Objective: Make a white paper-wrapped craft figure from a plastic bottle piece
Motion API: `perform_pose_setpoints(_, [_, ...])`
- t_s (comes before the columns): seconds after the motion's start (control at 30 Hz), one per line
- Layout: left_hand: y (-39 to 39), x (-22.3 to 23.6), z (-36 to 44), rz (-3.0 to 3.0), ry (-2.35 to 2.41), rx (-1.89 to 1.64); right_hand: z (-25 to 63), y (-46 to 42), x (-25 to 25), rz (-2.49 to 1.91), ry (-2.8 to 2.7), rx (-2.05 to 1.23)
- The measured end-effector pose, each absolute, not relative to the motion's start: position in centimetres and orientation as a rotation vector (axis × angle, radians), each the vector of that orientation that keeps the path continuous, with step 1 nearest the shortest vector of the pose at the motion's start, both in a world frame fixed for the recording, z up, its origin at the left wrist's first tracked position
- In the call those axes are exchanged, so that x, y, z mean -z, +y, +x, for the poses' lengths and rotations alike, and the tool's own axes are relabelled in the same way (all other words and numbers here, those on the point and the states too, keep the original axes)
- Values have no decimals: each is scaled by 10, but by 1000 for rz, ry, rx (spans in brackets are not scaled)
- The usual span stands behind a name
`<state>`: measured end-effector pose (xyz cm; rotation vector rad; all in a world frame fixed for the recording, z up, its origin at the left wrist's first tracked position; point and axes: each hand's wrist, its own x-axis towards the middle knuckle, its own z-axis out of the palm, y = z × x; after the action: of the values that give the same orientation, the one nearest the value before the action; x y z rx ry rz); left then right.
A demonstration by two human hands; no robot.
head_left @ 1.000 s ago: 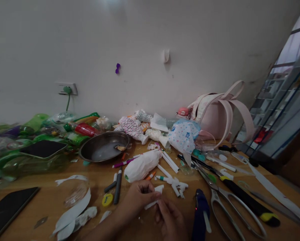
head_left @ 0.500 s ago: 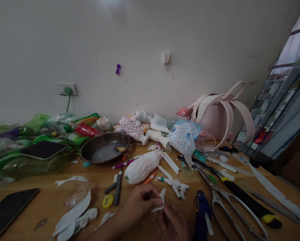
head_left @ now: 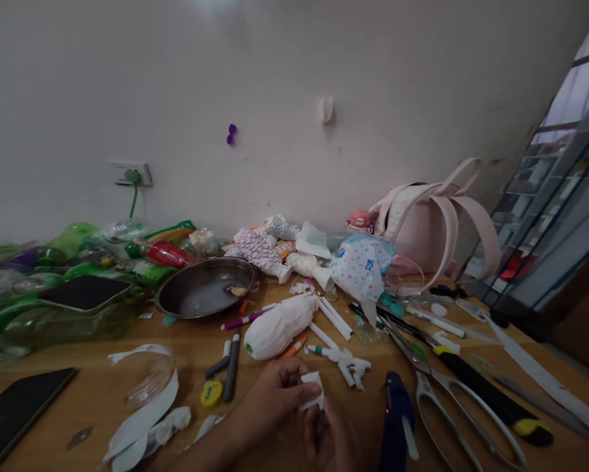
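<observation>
My left hand (head_left: 269, 401) and my right hand (head_left: 330, 436) meet low at the front of the wooden table (head_left: 92, 406). Between their fingertips they pinch a small white strip of paper (head_left: 311, 387), folded or rolled up. Just beyond the hands lies a white wrapped bundle (head_left: 277, 326) with loose markers (head_left: 231, 364) and several white paper sticks (head_left: 341, 359) around it. A dark blue glue gun (head_left: 395, 419) lies right of my right hand.
Large scissors (head_left: 452, 400) and a yellow-black knife (head_left: 486, 393) lie at the right. A metal pan (head_left: 203, 288), green plastic bottles (head_left: 53, 288), patterned paper fish (head_left: 260, 249) and a pink backpack (head_left: 427, 229) stand along the wall. A phone (head_left: 19, 410) lies front left beside white scraps (head_left: 142, 413).
The white strip, held out long a second ago, is now bunched short between my fingers. Both hands stay in the same spot.
</observation>
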<state>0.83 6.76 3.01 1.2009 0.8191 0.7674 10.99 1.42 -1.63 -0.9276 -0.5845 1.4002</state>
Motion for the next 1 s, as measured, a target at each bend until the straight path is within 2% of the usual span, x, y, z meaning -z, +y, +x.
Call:
perform_pose_setpoints(0.5, [67,-35,5,1365,962,-755,105,17,-3,-1219,-557,-1075])
perform_pose_setpoints(0.63, [68,-33,5,1354,959,-764,109,22,10,-1201,-599,-1122])
perform_pose_setpoints(0.77, [70,-31,4,1375,947,-796,113,29,21,-1147,-658,-1316])
perform_pose_setpoints(0.9, [68,-35,4,1422,983,-771,109,25,6,-1135,-695,-1093])
perform_pose_setpoints(1.0, [66,-39,5,1523,1005,-754,104,19,-7,-1130,-640,-1083])
